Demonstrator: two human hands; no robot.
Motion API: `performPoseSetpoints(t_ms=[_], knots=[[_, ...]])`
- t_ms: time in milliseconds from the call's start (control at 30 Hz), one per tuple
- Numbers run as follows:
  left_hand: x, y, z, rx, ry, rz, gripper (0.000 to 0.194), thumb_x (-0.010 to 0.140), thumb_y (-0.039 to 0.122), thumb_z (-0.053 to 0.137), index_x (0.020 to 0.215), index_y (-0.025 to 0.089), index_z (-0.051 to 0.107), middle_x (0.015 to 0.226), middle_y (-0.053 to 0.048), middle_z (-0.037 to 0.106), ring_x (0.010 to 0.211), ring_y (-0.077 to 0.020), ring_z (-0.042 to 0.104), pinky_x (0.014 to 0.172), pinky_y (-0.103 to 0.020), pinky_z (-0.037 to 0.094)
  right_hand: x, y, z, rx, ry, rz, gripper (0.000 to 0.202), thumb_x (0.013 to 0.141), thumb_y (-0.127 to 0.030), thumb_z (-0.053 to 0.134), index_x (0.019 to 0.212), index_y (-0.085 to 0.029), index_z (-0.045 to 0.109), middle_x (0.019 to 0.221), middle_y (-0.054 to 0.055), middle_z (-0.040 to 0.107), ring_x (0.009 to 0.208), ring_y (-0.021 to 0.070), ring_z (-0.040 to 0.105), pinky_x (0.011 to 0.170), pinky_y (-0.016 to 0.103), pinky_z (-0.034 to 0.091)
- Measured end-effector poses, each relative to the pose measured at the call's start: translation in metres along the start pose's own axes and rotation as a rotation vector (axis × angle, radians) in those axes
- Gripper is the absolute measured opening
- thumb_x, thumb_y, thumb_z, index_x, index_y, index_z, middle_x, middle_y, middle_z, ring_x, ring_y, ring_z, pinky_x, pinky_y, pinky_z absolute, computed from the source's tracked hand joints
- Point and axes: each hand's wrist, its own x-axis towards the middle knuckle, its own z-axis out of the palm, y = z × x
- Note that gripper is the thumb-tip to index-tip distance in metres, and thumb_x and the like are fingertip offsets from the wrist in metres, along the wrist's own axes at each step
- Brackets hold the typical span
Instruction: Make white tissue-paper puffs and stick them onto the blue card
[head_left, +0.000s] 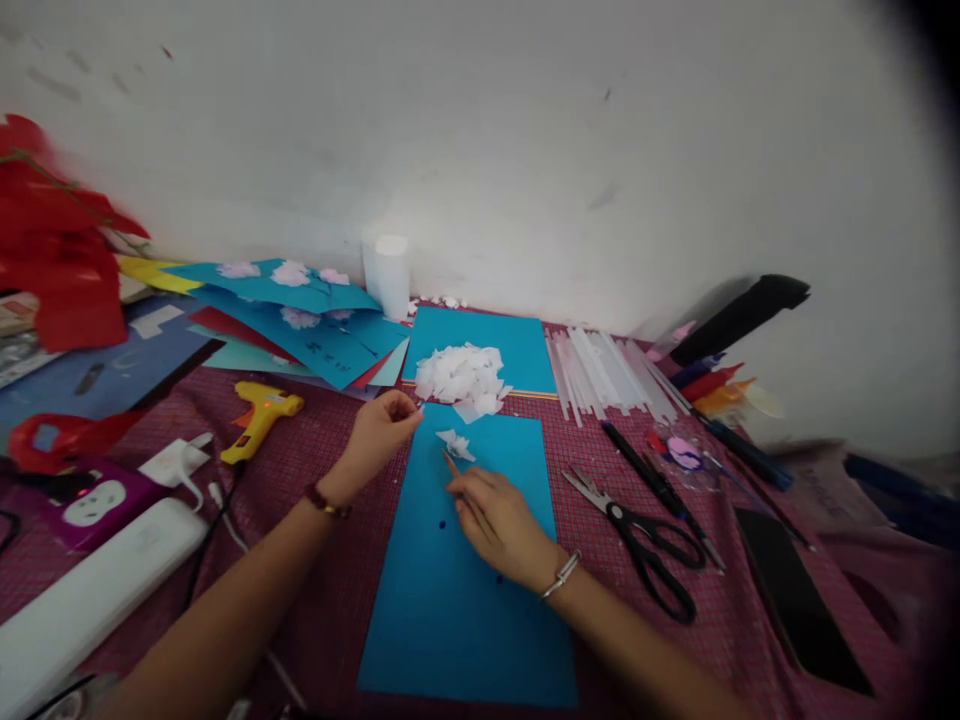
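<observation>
A blue sheet of paper [457,620] lies lengthwise before me, with a small cluster of white paper petals [456,445] near its top and dark blue dots [442,525] lower down. Over the sheet, my right hand [499,520] is closed around a thin brown pointed stick [450,462], its tip just below the cluster. My left hand [382,435] is pinched above the sheet's upper left edge; a tiny pale bit shows at its fingertips, too small to name. Beyond both hands, a heap of white paper pieces [461,375] rests on a second blue sheet [484,325].
Black-handled scissors [637,540], a black pen [645,465], glue sticks [607,370] and a phone [799,600] lie to the right. Leftward are a yellow glue gun [259,415], a power strip [97,585] and blue cards with paper flowers [292,320]. A white roll [391,275] stands by the wall.
</observation>
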Motion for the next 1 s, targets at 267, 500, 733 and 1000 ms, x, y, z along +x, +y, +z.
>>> performPoseSetpoints(t_ms=[267, 500, 733, 1000], knots=[[-0.003, -0.034, 0.016, 0.181, 0.017, 0.063, 0.006, 0.074, 0.023, 0.053, 0.072, 0.018, 0.056, 0.065, 0.003, 0.057, 0.062, -0.0121, 0.054, 0.058, -0.022, 0.04, 0.006, 0.008, 0.01, -0.042, -0.004, 0.028, 0.019, 0.087, -0.011, 0.045, 0.099, -0.019, 0.056, 0.091, 0.007, 0.062, 0.084, 0.0207, 0.057, 0.077, 0.036, 0.045], [-0.003, -0.033, 0.016, 0.237, -0.038, 0.102, 0.006, 0.076, 0.019, 0.053, 0.072, 0.018, 0.057, 0.07, 0.001, 0.059, 0.066, -0.0133, 0.056, 0.062, -0.023, 0.041, 0.001, 0.018, 0.009, 0.053, 0.094, 0.129, 0.017, 0.09, -0.016, 0.043, 0.101, -0.021, 0.055, 0.093, 0.007, 0.062, 0.085, 0.0211, 0.057, 0.077, 0.036, 0.045], [-0.008, -0.024, 0.014, 0.349, -0.157, 0.198, 0.014, 0.078, 0.015, 0.052, 0.066, 0.018, 0.06, 0.074, -0.001, 0.056, 0.07, -0.0134, 0.055, 0.064, -0.024, 0.04, 0.001, 0.022, 0.005, 0.162, 0.125, 0.185, 0.016, 0.09, -0.017, 0.044, 0.1, -0.022, 0.056, 0.091, 0.006, 0.062, 0.085, 0.0197, 0.058, 0.078, 0.033, 0.045], [-0.011, -0.018, 0.018, 0.371, -0.138, 0.168, 0.015, 0.079, 0.011, 0.054, 0.068, 0.017, 0.062, 0.072, 0.0, 0.057, 0.071, -0.0132, 0.056, 0.065, -0.024, 0.042, 0.006, 0.025, 0.001, 0.307, 0.152, 0.264, 0.016, 0.089, -0.018, 0.046, 0.095, -0.02, 0.06, 0.085, 0.004, 0.063, 0.075, 0.0161, 0.06, 0.069, 0.028, 0.047]])
